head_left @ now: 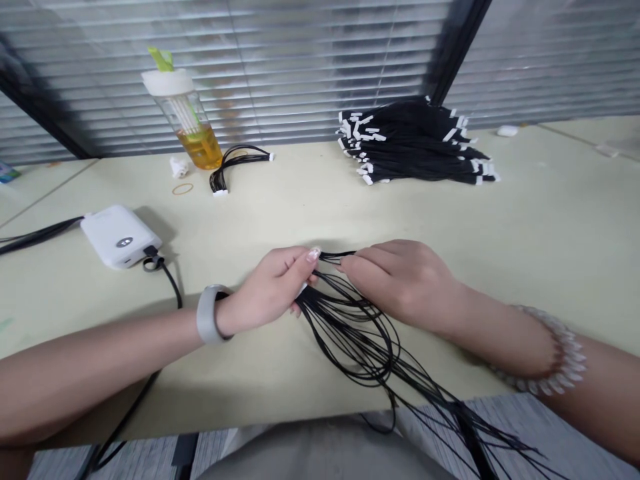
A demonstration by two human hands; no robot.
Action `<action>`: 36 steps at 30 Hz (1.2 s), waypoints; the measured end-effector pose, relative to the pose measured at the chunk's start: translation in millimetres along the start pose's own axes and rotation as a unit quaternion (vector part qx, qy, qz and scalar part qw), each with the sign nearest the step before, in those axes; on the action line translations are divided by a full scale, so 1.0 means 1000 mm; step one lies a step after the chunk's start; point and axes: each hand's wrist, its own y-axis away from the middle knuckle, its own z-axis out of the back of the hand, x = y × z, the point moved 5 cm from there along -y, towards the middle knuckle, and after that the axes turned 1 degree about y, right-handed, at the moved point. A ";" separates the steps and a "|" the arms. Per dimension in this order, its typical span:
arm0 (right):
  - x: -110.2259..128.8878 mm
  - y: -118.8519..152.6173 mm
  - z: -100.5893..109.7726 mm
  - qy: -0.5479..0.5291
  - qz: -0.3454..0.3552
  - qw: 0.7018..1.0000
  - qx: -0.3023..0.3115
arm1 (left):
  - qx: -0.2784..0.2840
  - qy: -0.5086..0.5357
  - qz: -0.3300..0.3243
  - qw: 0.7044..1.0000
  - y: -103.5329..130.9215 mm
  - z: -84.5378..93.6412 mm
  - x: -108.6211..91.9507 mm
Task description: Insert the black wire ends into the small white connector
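A bundle of thin black wires (350, 333) hangs between my hands and trails over the table's front edge to the lower right. My left hand (275, 283) is closed on one end of it, thumb on top. A bit of white, perhaps a connector, shows under those fingers. Bent over a few strands of the same bundle, my right hand (400, 277) is closed too, with its fingertips mostly hidden. Short lengths of wire stretch between the two hands, and several loops sag below them.
Behind, a pile of black cables with white connectors (415, 147) lies by the blinds. To the left are a bottle of amber liquid (200, 143), a short wire harness (225, 170), a rubber band (183, 189) and a white power bank (117, 233) with a black cable.
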 end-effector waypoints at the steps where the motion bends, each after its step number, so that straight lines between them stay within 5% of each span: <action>1: 0.001 -0.001 -0.001 0.003 -0.001 1.000 -0.006 | 0.010 -0.009 -0.006 1.000 0.000 -0.001 -0.001; 8: 0.003 -0.005 -0.001 0.010 -0.022 1.000 -0.015 | 0.007 -0.029 -0.009 1.000 0.000 -0.001 -0.002; 18: -0.022 0.009 0.003 -0.077 -0.237 0.962 0.111 | -0.093 0.005 0.017 0.996 -0.003 0.009 0.003; 24: -0.018 0.006 0.024 0.032 -0.208 0.977 0.009 | -0.104 0.014 0.023 0.994 -0.003 0.010 0.004; 27: -0.013 0.005 0.027 -0.023 -0.206 0.977 0.041 | -0.105 0.016 0.023 0.994 -0.002 0.010 0.002; 31: -0.007 0.006 0.012 -0.294 -0.253 0.902 0.189 | -0.109 0.027 0.024 0.993 -0.002 0.010 0.003; 36: -0.005 0.010 -0.007 -0.430 -0.294 0.816 0.249 | -0.111 0.036 0.024 0.993 -0.002 0.010 0.004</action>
